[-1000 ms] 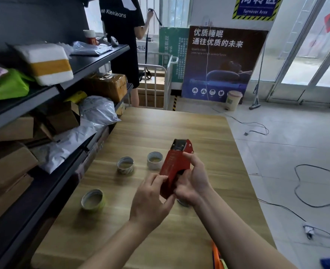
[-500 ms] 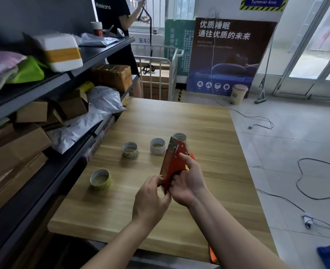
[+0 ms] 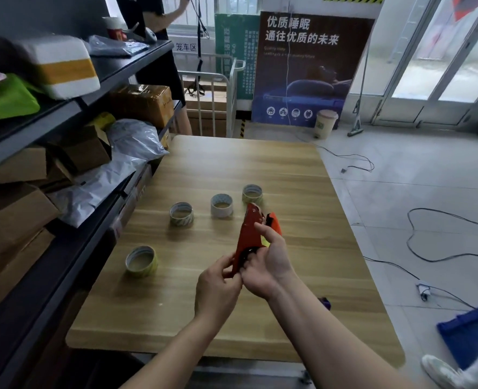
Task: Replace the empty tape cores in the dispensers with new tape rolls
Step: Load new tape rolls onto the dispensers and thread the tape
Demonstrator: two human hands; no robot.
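Note:
I hold a red tape dispenser [image 3: 249, 234] upright and edge-on above the wooden table [image 3: 260, 164]. My left hand [image 3: 218, 290] pinches its lower end. My right hand [image 3: 268, 262] wraps its right side, thumb on the red body. Several tape rolls lie flat on the table: a yellowish one [image 3: 141, 261] near the left edge, a striped one [image 3: 181, 214], a white one [image 3: 221, 205] and another [image 3: 251, 193] just behind the dispenser's tip. What sits inside the dispenser is hidden.
A dark shelf unit [image 3: 63, 113] packed with cardboard boxes and plastic parcels runs along the table's left side. A person [image 3: 153, 29] stands at its far end. Cables [image 3: 442, 237] and a blue crate [image 3: 470, 329] lie on the floor to the right.
The dispenser has turned from face-up to edge-on in my hands. My view has pulled back, showing the table's near edge and one more roll.

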